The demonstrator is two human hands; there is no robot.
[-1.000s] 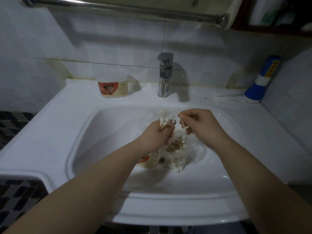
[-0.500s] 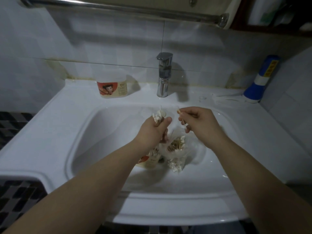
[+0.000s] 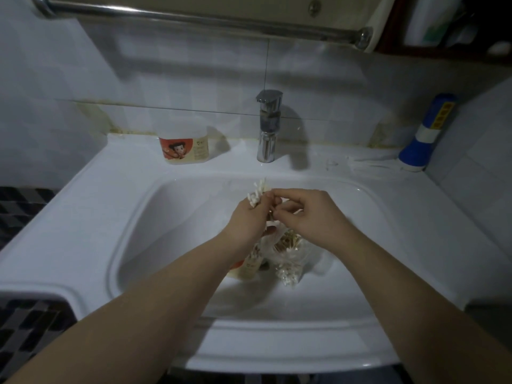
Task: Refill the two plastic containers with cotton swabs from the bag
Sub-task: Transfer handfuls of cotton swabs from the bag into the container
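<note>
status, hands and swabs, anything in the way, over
Left hand grips cotton swabs; right hand pinches at them. Bag and one container in the sink below the hands; second container on the ledge. Container mouth hidden by left wrist.

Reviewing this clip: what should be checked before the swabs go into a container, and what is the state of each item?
1. Grip of left hand on swab bundle: ok.
2. Fingers of right hand pinching the swab bundle too: ok.
3. Opening of near container, lying in the sink, free: cannot tell, the left wrist covers it.
4. The ledge container upright beside the faucet: ok.
5. Supply in bag, beside the near container: ok, swabs visible inside.
6. No water stream from the faucet: ok.
</note>
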